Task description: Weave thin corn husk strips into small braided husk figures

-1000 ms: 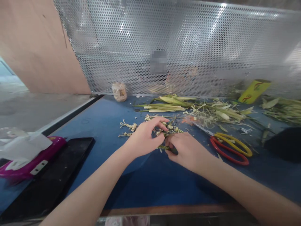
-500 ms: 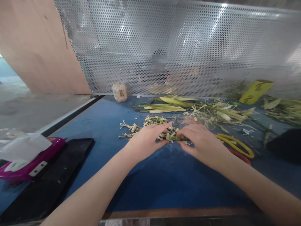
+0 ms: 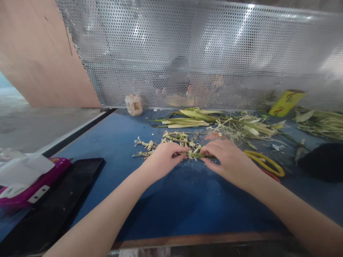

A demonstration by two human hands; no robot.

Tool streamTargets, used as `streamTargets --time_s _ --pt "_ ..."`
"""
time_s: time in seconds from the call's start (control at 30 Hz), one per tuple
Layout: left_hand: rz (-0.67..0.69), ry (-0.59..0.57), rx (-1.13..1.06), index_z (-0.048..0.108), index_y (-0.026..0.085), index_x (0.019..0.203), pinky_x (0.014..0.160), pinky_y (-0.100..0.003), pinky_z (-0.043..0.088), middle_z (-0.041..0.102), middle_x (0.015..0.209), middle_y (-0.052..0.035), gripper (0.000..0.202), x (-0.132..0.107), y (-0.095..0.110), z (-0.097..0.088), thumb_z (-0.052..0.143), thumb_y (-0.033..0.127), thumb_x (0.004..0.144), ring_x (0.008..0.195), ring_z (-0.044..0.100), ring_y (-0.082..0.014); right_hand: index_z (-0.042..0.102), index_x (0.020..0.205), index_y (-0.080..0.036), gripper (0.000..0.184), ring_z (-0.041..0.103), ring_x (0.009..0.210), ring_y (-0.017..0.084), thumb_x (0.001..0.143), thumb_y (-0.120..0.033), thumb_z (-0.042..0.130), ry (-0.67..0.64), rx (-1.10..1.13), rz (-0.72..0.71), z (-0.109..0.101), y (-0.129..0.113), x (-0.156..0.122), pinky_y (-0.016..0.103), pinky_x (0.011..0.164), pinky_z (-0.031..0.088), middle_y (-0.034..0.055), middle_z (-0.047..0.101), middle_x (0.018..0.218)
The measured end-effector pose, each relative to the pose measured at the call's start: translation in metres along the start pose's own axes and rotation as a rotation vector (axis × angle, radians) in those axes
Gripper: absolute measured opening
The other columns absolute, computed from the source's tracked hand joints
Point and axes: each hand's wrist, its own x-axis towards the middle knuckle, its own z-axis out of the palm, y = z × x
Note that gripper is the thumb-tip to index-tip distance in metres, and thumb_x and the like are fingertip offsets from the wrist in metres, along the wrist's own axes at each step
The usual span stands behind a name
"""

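Observation:
Between my two hands lies a slim green-and-cream piece of knotted leaf strips (image 3: 195,154), low over the table. At its left end, my left hand (image 3: 165,157) pinches it between thumb and forefinger. My right hand (image 3: 227,157) has its fingers curled round the other end, which they partly hide. Similar knotted leaf-strip pieces (image 3: 146,144) lie just beyond and to the left of my left hand. Some of them show behind my fingertips as a small cluster (image 3: 175,136).
Long green husk-like leaves (image 3: 193,116) and pale shreds (image 3: 233,130) lie behind my hands. Yellow-handled scissors (image 3: 268,164) rest at right, near a dark object (image 3: 321,162). Yellow tube (image 3: 286,103), wrapped roll (image 3: 134,105), black tray (image 3: 59,203) and magenta power strip (image 3: 40,185) surround the blue table (image 3: 171,210).
My left thumb and forefinger have drawn closer together on the knotted piece and shifted slightly left. My right hand stays at its end. The whole view has shifted a little.

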Motion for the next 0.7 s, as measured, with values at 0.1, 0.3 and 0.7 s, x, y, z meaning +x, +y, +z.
streamTargets --time_s 0.1,0.3,0.7 --pt "-0.134 -0.073 -0.271 0.064 0.020 0.100 0.063 -0.024 0.048 0.067 0.079 -0.0008 0.028 0.000 0.003 -0.002 0.052 0.026 0.075 0.057 0.056 -0.0094 0.056 0.081 -0.017 0.005 0.054 0.077 0.017 0.077 -0.019 0.054 0.014 -0.061 -0.017 0.000 0.001 0.001 0.032 0.071 0.038 0.0016 0.060 0.078" --pt "-0.286 -0.153 -0.778 0.067 0.015 0.086 0.065 -0.025 0.049 0.060 0.072 -0.0001 0.022 0.000 0.002 0.003 0.054 0.029 0.075 0.062 0.054 -0.0071 0.057 0.082 -0.016 0.008 0.054 0.080 0.019 0.079 -0.020 0.051 0.040 -0.177 -0.064 -0.004 0.003 -0.002 0.032 0.072 0.037 0.0024 0.062 0.079" --pt "-0.231 -0.023 -0.576 0.068 0.017 0.089 0.062 -0.022 0.049 0.066 0.070 -0.0004 0.023 0.001 -0.007 0.004 0.062 0.026 0.069 0.055 0.055 -0.0070 0.057 0.081 -0.017 0.013 0.054 0.082 0.019 0.082 -0.022 0.046 0.070 -0.237 -0.074 -0.013 -0.002 -0.006 0.032 0.074 0.037 0.0032 0.061 0.080"
